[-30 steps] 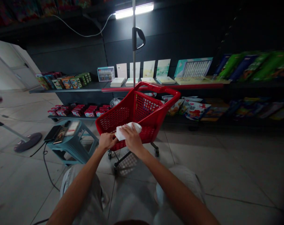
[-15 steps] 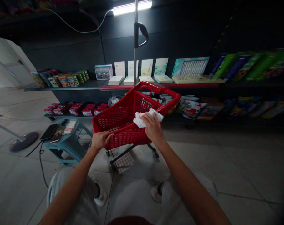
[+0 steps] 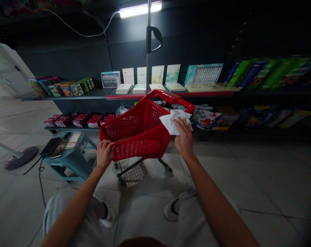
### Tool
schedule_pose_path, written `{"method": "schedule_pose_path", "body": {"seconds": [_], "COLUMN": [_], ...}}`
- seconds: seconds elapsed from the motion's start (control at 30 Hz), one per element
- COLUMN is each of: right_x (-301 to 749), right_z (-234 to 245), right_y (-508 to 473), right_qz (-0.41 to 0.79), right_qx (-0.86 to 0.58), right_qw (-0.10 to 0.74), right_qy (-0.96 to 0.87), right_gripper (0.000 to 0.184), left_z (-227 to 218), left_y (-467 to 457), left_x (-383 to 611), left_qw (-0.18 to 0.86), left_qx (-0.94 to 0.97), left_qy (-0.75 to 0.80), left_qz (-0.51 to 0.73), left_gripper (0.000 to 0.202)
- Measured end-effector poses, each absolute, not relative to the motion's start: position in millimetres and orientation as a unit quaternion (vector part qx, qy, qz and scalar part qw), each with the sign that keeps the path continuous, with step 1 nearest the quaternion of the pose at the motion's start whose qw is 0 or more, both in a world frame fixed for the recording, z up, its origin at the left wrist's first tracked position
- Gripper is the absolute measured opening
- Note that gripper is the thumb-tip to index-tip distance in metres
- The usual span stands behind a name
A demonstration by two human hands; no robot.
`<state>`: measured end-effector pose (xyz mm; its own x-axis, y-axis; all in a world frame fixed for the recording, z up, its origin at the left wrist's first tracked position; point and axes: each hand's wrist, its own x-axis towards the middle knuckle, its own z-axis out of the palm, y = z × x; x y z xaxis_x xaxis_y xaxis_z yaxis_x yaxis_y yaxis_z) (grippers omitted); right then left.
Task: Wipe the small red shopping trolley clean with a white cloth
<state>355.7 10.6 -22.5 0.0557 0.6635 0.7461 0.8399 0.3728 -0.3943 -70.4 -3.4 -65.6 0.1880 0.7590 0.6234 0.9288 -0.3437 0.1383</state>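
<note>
A small red plastic shopping cart (image 3: 135, 137) stands on the tiled floor in front of me. My left hand (image 3: 104, 154) is closed round the near left corner of its rim. My right hand (image 3: 184, 137) presses a white cloth (image 3: 172, 121) against the cart's right rim, close to the red handle (image 3: 168, 96) at the far end. The cart's basket looks empty from here.
A teal stool (image 3: 73, 154) with a phone and cards stands left of the cart, beside a fan base (image 3: 20, 156) and cable. Dark shelves (image 3: 68, 96) with boxes, notebooks and packets run behind. A pole with a handle (image 3: 148, 44) rises behind the cart.
My right hand has slid the white cloth from the cart's near rim along the right side toward the handle. My left hand has kept its hold on the near corner.
</note>
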Motion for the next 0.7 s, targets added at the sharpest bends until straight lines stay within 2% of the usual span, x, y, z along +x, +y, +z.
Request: {"method": "schedule_pose_path", "body": {"seconds": [0.13, 0.3, 0.43, 0.5, 0.7], "right_x": [348, 321, 309, 308, 311], "right_z": [-23, -28, -30, -31, -48], "right_y": [14, 31, 45, 52, 72], "right_qz": [-0.052, 0.033, 0.067, 0.069, 0.066], "right_qx": [-0.544, -0.509, -0.515, -0.530, -0.565], "right_qw": [0.522, 0.632, 0.706, 0.725, 0.729], "right_qy": [-0.655, -0.583, -0.483, -0.433, -0.380], "right_gripper": [0.071, 0.066, 0.067, 0.067, 0.069], "left_z": [-59, -49, -44, -40, -32], "left_y": [-12, -7, 1, 4, 10], "left_x": [-56, -24, 5, 14, 19], "left_qw": [0.122, 0.113, 0.088, 0.079, 0.051], "left_qx": [-0.762, -0.779, -0.798, -0.789, -0.767], "left_qy": [-0.544, -0.498, -0.514, -0.550, -0.594], "left_qz": [-0.329, -0.363, -0.302, -0.262, -0.238], "left_gripper": [0.032, 0.042, 0.037, 0.031, 0.035]}}
